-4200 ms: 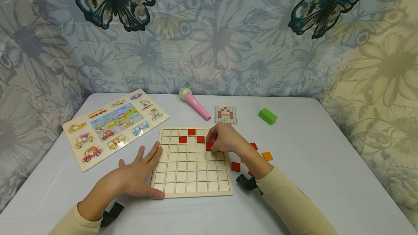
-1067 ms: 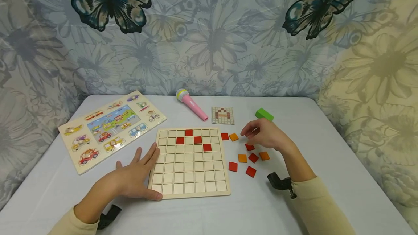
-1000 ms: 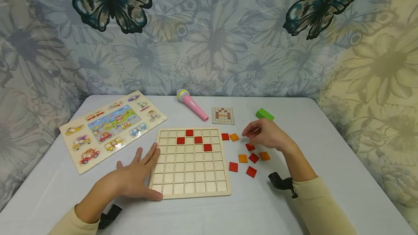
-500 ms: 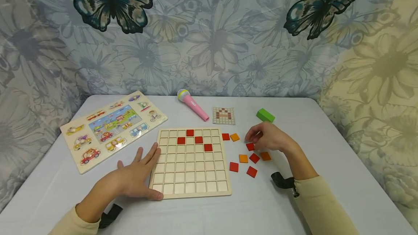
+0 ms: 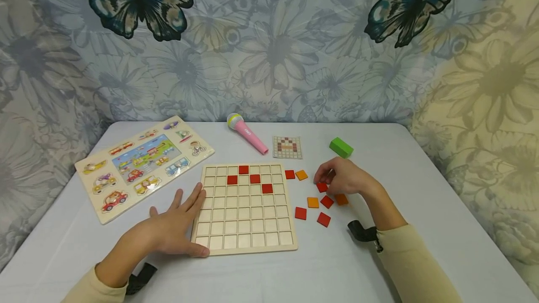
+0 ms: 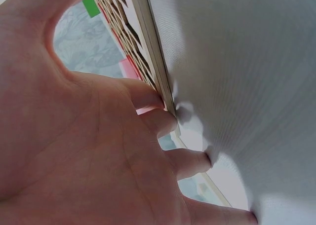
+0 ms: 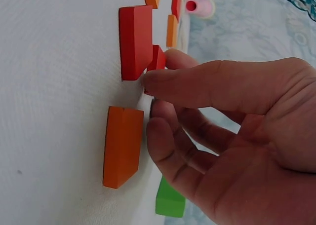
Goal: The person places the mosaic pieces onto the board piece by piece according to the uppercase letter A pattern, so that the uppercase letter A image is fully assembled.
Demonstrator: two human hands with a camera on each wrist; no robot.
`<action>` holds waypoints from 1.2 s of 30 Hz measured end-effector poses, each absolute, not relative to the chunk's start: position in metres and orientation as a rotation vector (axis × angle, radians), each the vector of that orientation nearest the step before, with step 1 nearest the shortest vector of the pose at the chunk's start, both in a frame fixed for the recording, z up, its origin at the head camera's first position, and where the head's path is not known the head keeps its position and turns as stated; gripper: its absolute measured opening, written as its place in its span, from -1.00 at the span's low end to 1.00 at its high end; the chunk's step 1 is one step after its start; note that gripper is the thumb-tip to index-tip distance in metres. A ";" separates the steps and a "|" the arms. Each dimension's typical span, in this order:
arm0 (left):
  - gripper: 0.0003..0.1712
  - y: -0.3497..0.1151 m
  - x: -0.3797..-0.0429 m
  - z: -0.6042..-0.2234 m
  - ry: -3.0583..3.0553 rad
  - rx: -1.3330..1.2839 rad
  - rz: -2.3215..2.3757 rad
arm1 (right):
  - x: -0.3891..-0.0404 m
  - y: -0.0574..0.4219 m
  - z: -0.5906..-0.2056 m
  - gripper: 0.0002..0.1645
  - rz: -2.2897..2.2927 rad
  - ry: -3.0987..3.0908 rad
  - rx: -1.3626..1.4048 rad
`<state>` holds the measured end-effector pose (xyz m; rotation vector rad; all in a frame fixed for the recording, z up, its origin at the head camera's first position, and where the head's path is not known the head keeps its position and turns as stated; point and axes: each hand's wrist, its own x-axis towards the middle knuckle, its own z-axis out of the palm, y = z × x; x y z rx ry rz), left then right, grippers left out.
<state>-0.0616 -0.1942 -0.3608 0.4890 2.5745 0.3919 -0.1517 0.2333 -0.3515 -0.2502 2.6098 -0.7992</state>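
Note:
My left hand (image 5: 174, 228) lies with spread fingers along the left edge of a wooden grid board (image 5: 244, 221), thumb at its near corner. In the left wrist view, fingertips of that hand (image 6: 94, 136) meet the board's side and the white cloth. Several red tiles, one of them a red tile (image 5: 267, 189) right of centre, sit in the board's upper cells. To the board's right, my right hand (image 5: 347, 176) pinches a loose red tile (image 5: 322, 187) at table level. The right wrist view shows this tile (image 7: 157, 58) partly hidden behind the thumb.
Loose red and orange tiles, among them an orange tile (image 5: 313, 202), lie around the right hand. Behind are a pattern card (image 5: 287, 158), a green block (image 5: 341, 147) and a pink toy microphone (image 5: 250, 138). A vehicle puzzle board (image 5: 145, 162) lies at left.
My right hand has let go of a red tile in the board's third row, moved right to the loose tiles and taken hold of another red one. The left hand has stayed put.

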 end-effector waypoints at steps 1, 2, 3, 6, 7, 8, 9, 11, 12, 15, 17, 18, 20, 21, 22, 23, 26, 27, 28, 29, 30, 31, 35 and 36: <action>0.62 -0.194 -0.062 -0.361 2.574 0.489 0.392 | -0.152 0.233 -0.351 -0.67 -0.795 2.612 -0.254; 0.62 -0.195 -0.062 -0.361 2.571 0.488 0.395 | -0.152 0.233 -0.351 -0.67 -0.791 2.614 -0.258; 0.62 -0.195 -0.062 -0.361 2.570 0.492 0.399 | -0.152 0.233 -0.351 -0.67 -0.786 2.615 -0.267; 0.62 -0.195 -0.063 -0.362 2.566 0.491 0.403 | -0.151 0.233 -0.350 -0.67 -0.784 2.616 -0.271; 0.62 -0.195 -0.063 -0.362 2.566 0.493 0.403 | -0.151 0.233 -0.350 -0.67 -0.782 2.617 -0.273; 0.62 -0.195 -0.063 -0.362 2.566 0.499 0.407 | -0.151 0.233 -0.350 -0.68 -0.778 2.619 -0.288; 0.62 -0.196 -0.063 -0.362 2.566 0.500 0.408 | -0.152 0.233 -0.351 -0.68 -0.776 2.618 -0.290; 0.62 -0.196 -0.063 -0.363 2.566 0.501 0.411 | -0.152 0.233 -0.350 -0.68 -0.777 2.618 -0.298; 0.62 -0.197 -0.063 -0.363 2.568 0.508 0.416 | -0.152 0.234 -0.351 -0.68 -0.777 2.617 -0.304; 0.64 -0.198 -0.064 -0.365 2.566 0.508 0.417 | -0.153 0.234 -0.351 -0.68 -0.779 2.612 -0.306; 0.64 -0.198 -0.064 -0.367 2.570 0.518 0.421 | -0.153 0.235 -0.351 -0.68 -0.780 2.612 -0.306; 0.64 -0.199 -0.064 -0.367 2.570 0.518 0.419 | -0.153 0.235 -0.351 -0.68 -0.778 2.612 -0.312; 0.64 -0.198 -0.064 -0.366 2.571 0.517 0.416 | -0.153 0.236 -0.351 -0.68 -0.777 2.610 -0.315; 0.64 -0.197 -0.063 -0.365 2.570 0.517 0.414 | -0.153 0.237 -0.351 -0.68 -0.775 2.609 -0.314; 0.64 -0.197 -0.063 -0.365 2.575 0.518 0.415 | -0.154 0.237 -0.352 -0.68 -0.773 2.608 -0.315; 0.64 -0.197 -0.062 -0.364 2.575 0.514 0.410 | -0.154 0.237 -0.352 -0.68 -0.770 2.607 -0.315; 0.63 -0.196 -0.062 -0.364 2.575 0.515 0.403 | -0.154 0.238 -0.352 -0.68 -0.762 2.609 -0.318; 0.63 -0.196 -0.062 -0.364 2.575 0.511 0.401 | -0.154 0.238 -0.352 -0.68 -0.758 2.612 -0.322; 0.63 -0.196 -0.062 -0.364 2.575 0.511 0.400 | -0.153 0.238 -0.352 -0.68 -0.755 2.614 -0.326; 0.63 -0.196 -0.062 -0.364 2.575 0.512 0.399 | -0.153 0.238 -0.352 -0.69 -0.754 2.616 -0.331; 0.62 -0.196 -0.062 -0.364 2.573 0.511 0.400 | -0.153 0.238 -0.352 -0.69 -0.751 2.620 -0.337; 0.62 -0.196 -0.062 -0.365 2.574 0.510 0.401 | -0.153 0.237 -0.352 -0.69 -0.749 2.623 -0.341; 0.63 -0.196 -0.062 -0.364 2.576 0.510 0.407 | -0.153 0.236 -0.352 -0.72 -0.742 2.629 -0.350; 0.63 -0.196 -0.062 -0.364 2.577 0.512 0.409 | -0.153 0.236 -0.352 -0.72 -0.743 2.627 -0.347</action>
